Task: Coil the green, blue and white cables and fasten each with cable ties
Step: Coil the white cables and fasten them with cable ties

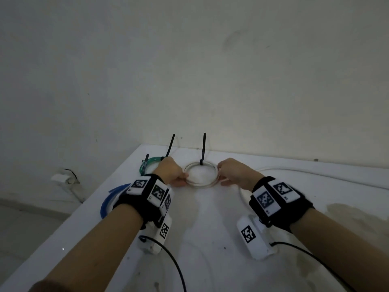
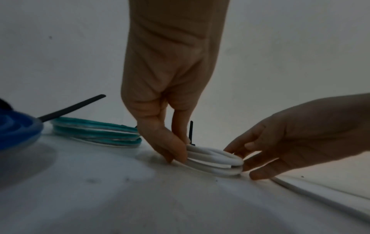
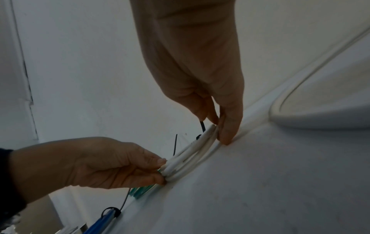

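The white cable coil (image 1: 201, 174) lies flat on the table (image 1: 210, 224), held between both hands. The left hand (image 1: 170, 170) pinches its left edge between thumb and fingers (image 2: 176, 148); the right hand (image 1: 235, 171) grips the opposite edge, fingers narrowly curled. A black cable tie (image 1: 203, 148) stands upright at the coil's far side. Left of the coil rest the green coil (image 1: 150, 163) and the blue coil (image 1: 111, 197).

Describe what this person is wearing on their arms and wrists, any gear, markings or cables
Both forearms are bare, with no sleeves in view. The left hand and right hand are ungloved. Each wrist carries a black band set with white tiles printed with black square codes. A white camera block hangs under each wrist, and a thin black cable trails from each block.
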